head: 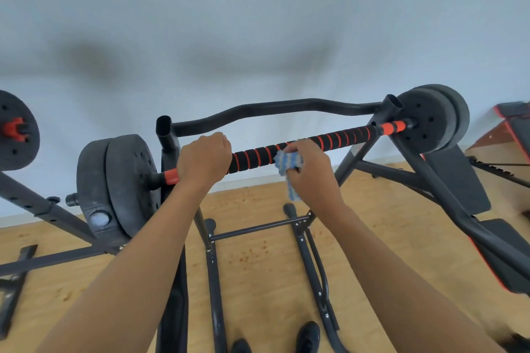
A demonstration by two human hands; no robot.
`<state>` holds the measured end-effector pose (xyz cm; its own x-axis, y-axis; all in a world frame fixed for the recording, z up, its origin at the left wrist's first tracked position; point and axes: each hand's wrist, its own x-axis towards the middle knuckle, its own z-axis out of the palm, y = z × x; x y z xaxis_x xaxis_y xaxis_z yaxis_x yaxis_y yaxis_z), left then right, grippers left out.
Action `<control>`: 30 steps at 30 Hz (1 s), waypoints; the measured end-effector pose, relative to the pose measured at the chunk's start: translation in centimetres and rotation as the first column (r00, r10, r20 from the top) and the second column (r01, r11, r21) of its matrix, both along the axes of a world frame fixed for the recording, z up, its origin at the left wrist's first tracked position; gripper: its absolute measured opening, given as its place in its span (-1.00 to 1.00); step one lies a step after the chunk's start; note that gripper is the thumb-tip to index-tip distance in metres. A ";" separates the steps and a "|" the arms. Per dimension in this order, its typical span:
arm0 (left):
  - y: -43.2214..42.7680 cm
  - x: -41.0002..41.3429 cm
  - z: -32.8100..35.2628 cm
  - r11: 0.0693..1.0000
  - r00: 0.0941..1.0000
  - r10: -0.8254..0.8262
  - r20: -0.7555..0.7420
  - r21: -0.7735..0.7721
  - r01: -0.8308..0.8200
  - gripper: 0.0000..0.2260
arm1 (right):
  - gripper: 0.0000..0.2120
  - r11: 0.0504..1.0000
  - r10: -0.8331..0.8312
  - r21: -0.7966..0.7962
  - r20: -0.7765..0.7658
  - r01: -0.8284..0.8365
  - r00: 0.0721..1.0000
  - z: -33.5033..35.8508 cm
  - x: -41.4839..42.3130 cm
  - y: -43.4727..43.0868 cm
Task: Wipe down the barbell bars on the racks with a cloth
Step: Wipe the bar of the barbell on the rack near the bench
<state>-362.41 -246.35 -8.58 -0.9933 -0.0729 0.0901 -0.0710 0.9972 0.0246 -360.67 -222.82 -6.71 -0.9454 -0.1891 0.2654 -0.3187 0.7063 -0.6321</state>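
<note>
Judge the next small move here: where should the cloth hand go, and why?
Probably slide the right hand, with the blue-and-white cloth, rightward along the barbell bar toward the plates. The cloth sits mid-bar, that striped stretch is uncovered, and the left hand grips the other end, steadying it.

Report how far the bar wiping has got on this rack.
Nothing shows as finished; wiped foam looks no different. In hand: the right hand presses the blue-and-white cloth on the middle of the barbell bar, while the left hand grips its left end. Left: the stretch toward the right plates, and the second barbell at far left.
</note>
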 end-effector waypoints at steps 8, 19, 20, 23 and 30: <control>-0.5 -0.8 -0.2 0.999 0.999 -0.002 0.051 0.052 -0.001 -0.82 | -0.80 0.992 0.033 0.124 -0.033 -0.029 0.999 -0.6 -2.3 -2.1; -1.5 -3.1 0.8 0.933 0.951 -0.048 0.307 0.355 -0.067 -0.86 | -0.76 0.946 0.241 0.233 -0.030 -0.228 0.970 -0.3 -2.5 -7.7; -1.4 -3.1 1.0 0.927 0.960 -0.029 0.280 0.366 -0.078 -0.82 | -0.76 0.937 0.242 0.265 -0.029 -0.226 0.970 -0.3 -3.1 -7.1; -1.3 -3.1 1.0 0.908 0.970 0.020 0.241 0.402 -0.118 -0.78 | -0.79 0.927 0.165 0.347 -0.046 -0.139 0.985 0.0 -5.5 -3.5; -1.5 -3.1 0.6 0.921 0.985 0.014 0.172 0.382 -0.080 -0.63 | -0.66 0.853 -0.112 0.508 -0.039 0.116 0.993 0.5 -11.7 9.6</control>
